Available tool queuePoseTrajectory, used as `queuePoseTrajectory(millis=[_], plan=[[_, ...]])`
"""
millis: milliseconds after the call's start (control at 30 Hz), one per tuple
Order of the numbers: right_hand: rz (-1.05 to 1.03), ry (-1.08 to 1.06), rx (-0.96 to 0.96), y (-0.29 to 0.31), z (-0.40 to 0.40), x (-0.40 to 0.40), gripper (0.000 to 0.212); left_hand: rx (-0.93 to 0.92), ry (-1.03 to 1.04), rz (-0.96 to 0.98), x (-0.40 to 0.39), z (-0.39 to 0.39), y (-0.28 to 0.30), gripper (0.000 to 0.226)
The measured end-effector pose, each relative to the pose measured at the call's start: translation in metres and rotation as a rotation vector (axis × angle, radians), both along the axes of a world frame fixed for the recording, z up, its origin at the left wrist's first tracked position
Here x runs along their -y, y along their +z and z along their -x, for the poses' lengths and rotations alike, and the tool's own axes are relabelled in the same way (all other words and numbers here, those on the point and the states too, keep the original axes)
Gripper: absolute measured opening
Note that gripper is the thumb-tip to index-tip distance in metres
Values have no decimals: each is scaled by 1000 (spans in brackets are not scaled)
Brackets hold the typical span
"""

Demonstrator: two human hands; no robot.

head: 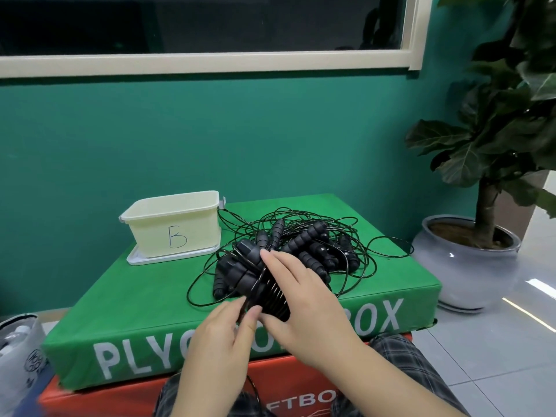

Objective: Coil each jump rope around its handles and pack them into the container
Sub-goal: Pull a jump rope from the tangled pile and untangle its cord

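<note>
Coiling is under way: the right hand is clasping a black handle pair in front of the lettered container, the left hand is pinching its cord; next, wrapping tautly before packing appears required.

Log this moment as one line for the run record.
step: coiling rope | left hand: pinches cord | right hand: holds handles | container: open, no rope visible | pile: uncoiled
</note>
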State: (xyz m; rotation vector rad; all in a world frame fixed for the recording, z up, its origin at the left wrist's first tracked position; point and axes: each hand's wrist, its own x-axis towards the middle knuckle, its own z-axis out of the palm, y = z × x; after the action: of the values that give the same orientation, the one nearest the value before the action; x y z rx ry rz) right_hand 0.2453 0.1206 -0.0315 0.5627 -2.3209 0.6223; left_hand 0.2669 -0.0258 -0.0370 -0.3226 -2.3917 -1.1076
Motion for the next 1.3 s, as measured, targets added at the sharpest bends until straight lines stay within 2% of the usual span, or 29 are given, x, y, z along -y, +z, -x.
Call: queuePoseTrajectory(millis=[133,300,600,733,900,1067,1100,1200,1300], plan=[[65,20,84,-2,0,-4,69,-6,-27,-140,5,-2,6,15],[148,24,165,1,3,-9,66,-14,-15,-153,18,0,7,19],[154,-74,179,6,1,-15,65,-57,52,-9,36,6,3,11],[129,-87,204,2,1,-13,66,-70,153,20,49,14,-5,27],[273,-184,237,8,11,-33,66,-10,332,97,72,24,-13,47],[284,-179,241,10,11,-35,68,26,200,157,61,27,-23,51],[276,-179,244,9,11,-35,68,29,187,160,59,27,-24,55],[258,-185,258,8,9,-32,68,26,139,114,53,25,-22,87],[217,-164,268,5,3,-22,70,42,60,81,45,21,-17,95]])
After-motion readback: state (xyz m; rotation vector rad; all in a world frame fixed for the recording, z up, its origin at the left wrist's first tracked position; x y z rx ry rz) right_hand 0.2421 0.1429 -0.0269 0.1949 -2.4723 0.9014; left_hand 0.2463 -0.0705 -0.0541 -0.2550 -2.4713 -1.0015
